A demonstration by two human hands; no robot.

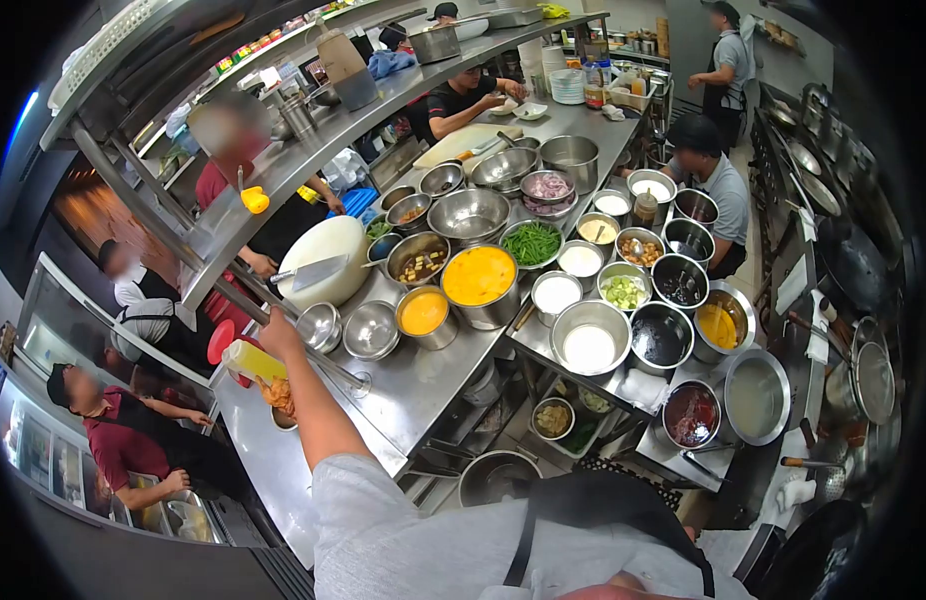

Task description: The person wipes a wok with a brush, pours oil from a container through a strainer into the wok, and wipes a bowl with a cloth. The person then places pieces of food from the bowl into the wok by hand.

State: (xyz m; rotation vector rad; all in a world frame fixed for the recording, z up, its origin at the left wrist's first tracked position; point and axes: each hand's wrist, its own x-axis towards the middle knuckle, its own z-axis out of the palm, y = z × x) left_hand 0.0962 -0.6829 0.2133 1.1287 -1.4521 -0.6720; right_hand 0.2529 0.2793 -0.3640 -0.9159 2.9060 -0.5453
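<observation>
My left arm reaches out across the steel counter (398,400). At its end, my left hand (276,333) is closed around the slanting metal shelf post (328,368). Just below that hand are a squeeze bottle of yellow liquid (255,362) and a piece of fried food (277,394) over a small metal bowl. Beyond the post stands a round white chopping block (328,240) with a cleaver (319,272) lying on it. Empty metal bowls (372,330) sit to the right of my hand. My right hand does not show.
Pots of yellow liquid (480,275), green vegetables (532,243) and dark sauce (660,335) crowd the counters. An overhead shelf (383,100) crosses the left side. Co-workers stand around, one crouching or bent (718,200) at right. The stove (848,270) lines the far right.
</observation>
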